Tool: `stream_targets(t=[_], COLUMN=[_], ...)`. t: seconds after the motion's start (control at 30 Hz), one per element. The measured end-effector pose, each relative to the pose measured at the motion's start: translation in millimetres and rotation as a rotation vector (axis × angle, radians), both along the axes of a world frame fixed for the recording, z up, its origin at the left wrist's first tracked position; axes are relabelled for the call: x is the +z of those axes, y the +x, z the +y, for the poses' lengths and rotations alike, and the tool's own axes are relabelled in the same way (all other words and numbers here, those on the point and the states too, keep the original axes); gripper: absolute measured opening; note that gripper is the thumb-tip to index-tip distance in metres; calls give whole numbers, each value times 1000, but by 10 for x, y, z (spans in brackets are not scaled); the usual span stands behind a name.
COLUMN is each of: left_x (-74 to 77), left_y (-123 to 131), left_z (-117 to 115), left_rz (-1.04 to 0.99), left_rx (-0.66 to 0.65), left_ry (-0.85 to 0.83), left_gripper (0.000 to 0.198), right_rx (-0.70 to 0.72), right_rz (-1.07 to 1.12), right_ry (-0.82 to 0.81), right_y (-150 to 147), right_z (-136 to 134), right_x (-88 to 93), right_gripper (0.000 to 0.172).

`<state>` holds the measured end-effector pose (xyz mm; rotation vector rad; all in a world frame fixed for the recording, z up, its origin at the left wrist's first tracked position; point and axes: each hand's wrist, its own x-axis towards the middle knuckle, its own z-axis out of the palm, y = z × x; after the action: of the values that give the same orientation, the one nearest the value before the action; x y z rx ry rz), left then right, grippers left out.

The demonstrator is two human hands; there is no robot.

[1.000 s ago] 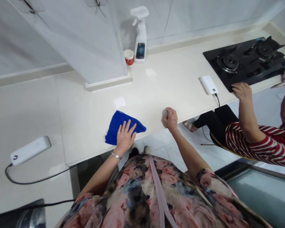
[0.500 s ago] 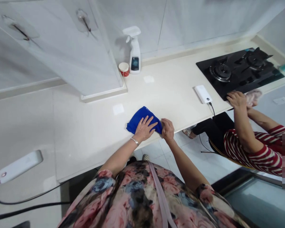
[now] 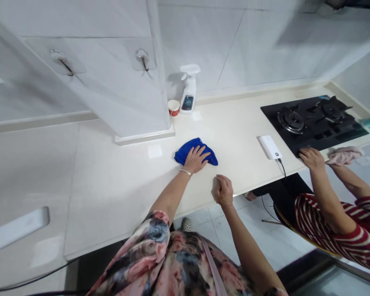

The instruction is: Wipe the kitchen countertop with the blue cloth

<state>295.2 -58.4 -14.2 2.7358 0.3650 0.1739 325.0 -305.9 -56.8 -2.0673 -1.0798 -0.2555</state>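
Observation:
A blue cloth [image 3: 189, 149] lies bunched on the cream countertop [image 3: 234, 131], near its middle. My left hand [image 3: 197, 159] presses flat on the cloth with fingers spread, a bracelet at the wrist. My right hand [image 3: 224, 190] rests curled on the counter's front edge, a little to the right of and nearer than the cloth, with nothing visible in it.
A spray bottle [image 3: 189, 90] and small red cup [image 3: 173, 107] stand by the back wall beside a white pillar [image 3: 123, 94]. A white power bank [image 3: 270, 147] lies left of the black gas hob [image 3: 314, 121]. A person in red stripes [image 3: 342, 222] wipes there with a pink cloth [image 3: 343, 155].
My left hand has pushed the blue cloth farther back from the counter edge. My right hand came off the cloth and now rests at the front edge. The view tilted up.

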Motion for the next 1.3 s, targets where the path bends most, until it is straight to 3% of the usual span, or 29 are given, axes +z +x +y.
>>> stream_targets(t=[0.2,0.53,0.67,0.77,0.93,1.13,1.3], left_x=[28,151,156,152,183,149,22], left_y=[-555,-2314,-2855,-3026,-3067,-3067,-2722], left_z=[539,1185,1211,1014,453,-413,-1120], left_rz=[13,96,142,147,146,166,158], left_rx=[246,704,932,1004,1003,814,640], left_ry=[-19,69,52,39,10,40,34], left_gripper=[51,56,59,61,59,59,62], right_rx=[-20,-20,-17,-29,-44,-80,-101], right_rz=[-1,-71,-67,-47,-36,-35,2], right_ry=[-5,14,0,-4,-17,-16,-34], right_y=[29,61,85,96,112,106,105], right_z=[-31,-62,-74,-85,-82,-55,-55], right_x=[-53,-136,-165,-157,-151,-165,-177], right_gripper=[46,37,37,40,42,40,40])
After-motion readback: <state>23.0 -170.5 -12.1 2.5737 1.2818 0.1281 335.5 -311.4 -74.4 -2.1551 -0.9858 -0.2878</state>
